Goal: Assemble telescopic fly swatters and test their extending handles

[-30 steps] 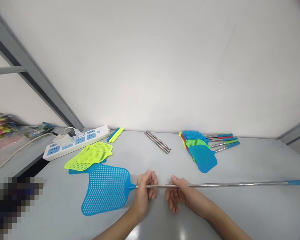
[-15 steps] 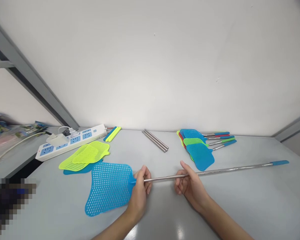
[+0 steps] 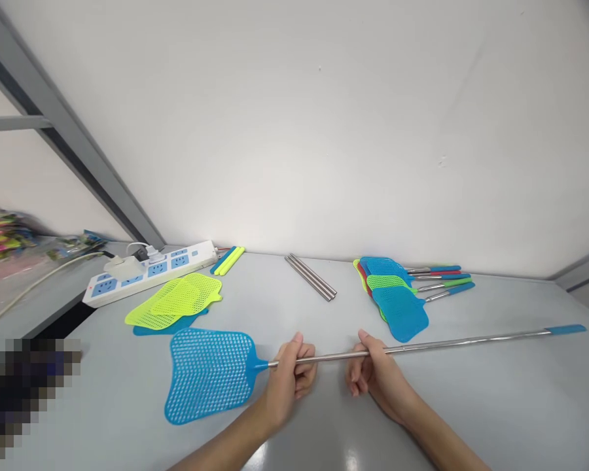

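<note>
A blue fly swatter (image 3: 211, 376) with a long, drawn-out metal rod lies across both my hands, its mesh head to the left and its blue grip to the far right. My left hand (image 3: 288, 379) is closed around the rod just beside the head's neck. Farther along the rod, my right hand (image 3: 375, 376) is closed on it too, thumb on top and fingers curled below. Beyond my right hand lies a pile of fly swatters (image 3: 402, 314) in blue, green, yellow and red, with short rods.
Loose yellow swatter heads (image 3: 181, 301) overlap a blue one at left. Behind them are a white power strip (image 3: 147, 278) with plugs and several yellow and blue grips (image 3: 230, 260). Metal rods (image 3: 310, 277) lie near the wall. Colourful bagged items (image 3: 4, 239) sit at far left.
My left hand has shifted from the swatter's neck a little right along the rod, so the neck now shows. The right hand stays on the rod. The whole view has shifted slightly.
</note>
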A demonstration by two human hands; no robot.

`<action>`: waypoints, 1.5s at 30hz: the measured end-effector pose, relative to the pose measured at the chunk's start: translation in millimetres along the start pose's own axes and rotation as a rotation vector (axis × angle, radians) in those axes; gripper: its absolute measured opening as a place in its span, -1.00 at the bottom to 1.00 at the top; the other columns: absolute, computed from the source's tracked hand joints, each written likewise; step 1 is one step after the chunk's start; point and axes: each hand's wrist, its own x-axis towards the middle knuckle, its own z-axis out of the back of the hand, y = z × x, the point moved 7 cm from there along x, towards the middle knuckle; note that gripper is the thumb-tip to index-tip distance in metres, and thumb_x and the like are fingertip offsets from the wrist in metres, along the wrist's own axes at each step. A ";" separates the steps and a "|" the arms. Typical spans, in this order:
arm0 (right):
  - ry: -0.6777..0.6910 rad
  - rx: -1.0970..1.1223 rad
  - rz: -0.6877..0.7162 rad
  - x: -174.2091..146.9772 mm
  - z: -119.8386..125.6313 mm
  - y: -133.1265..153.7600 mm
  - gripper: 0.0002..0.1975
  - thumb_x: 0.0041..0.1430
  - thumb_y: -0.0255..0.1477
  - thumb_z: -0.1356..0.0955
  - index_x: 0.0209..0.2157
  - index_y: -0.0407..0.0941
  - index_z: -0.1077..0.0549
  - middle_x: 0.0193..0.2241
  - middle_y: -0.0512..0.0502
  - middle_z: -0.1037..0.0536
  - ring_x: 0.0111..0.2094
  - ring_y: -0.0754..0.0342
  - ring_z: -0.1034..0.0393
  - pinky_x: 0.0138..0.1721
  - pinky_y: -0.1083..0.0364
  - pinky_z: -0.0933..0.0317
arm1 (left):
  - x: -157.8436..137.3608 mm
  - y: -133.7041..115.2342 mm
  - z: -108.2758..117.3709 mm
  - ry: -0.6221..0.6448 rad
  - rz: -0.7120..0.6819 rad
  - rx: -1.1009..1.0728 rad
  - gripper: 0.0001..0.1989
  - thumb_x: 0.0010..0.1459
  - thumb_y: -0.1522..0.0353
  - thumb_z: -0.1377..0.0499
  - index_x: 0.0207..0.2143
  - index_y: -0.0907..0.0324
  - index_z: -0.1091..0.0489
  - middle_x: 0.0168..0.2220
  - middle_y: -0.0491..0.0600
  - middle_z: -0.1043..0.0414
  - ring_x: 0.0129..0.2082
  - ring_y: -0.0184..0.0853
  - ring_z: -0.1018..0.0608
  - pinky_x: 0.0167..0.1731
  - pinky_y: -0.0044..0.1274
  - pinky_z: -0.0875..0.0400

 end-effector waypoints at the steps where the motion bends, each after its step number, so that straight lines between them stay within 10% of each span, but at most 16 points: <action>1: 0.025 -0.015 -0.005 0.4 -1.0 -1.0 -0.41 0.10 -0.18 -0.09 -0.84 -0.19 -0.32 -0.92 0.01 -0.14 -0.80 0.16 -0.15 -0.68 0.17 0.01 | -1.3 1.4 -2.3 0.019 0.010 0.001 -0.55 0.09 0.11 0.17 -0.74 0.16 0.11 -0.81 -0.24 0.16 -0.80 -0.56 0.09 -0.80 -0.66 0.23; 22: 0.239 -0.330 0.085 -5.7 -21.6 1.4 -0.24 0.10 -0.07 0.10 -0.65 -0.22 -0.46 -0.79 -0.07 -0.33 -0.68 0.15 -0.23 -0.61 0.17 -0.06 | -4.7 18.7 -17.0 0.167 0.218 -0.024 -0.53 0.09 0.08 0.22 -0.72 0.18 0.01 -0.82 -0.23 0.10 -0.83 -0.55 0.02 -0.79 -0.64 0.14; 45: 0.180 -0.348 0.065 1.0 -16.4 -5.4 -0.32 0.09 -0.06 0.02 -0.66 -0.23 -0.42 -0.72 -0.08 -0.34 -0.68 0.19 -0.18 -0.64 0.20 -0.05 | 4.7 -2.4 -3.9 -0.017 0.018 -0.025 -0.54 0.07 0.06 0.19 -0.69 0.18 -0.06 -0.84 -0.23 0.09 -0.80 -0.52 -0.06 -0.74 -0.63 0.03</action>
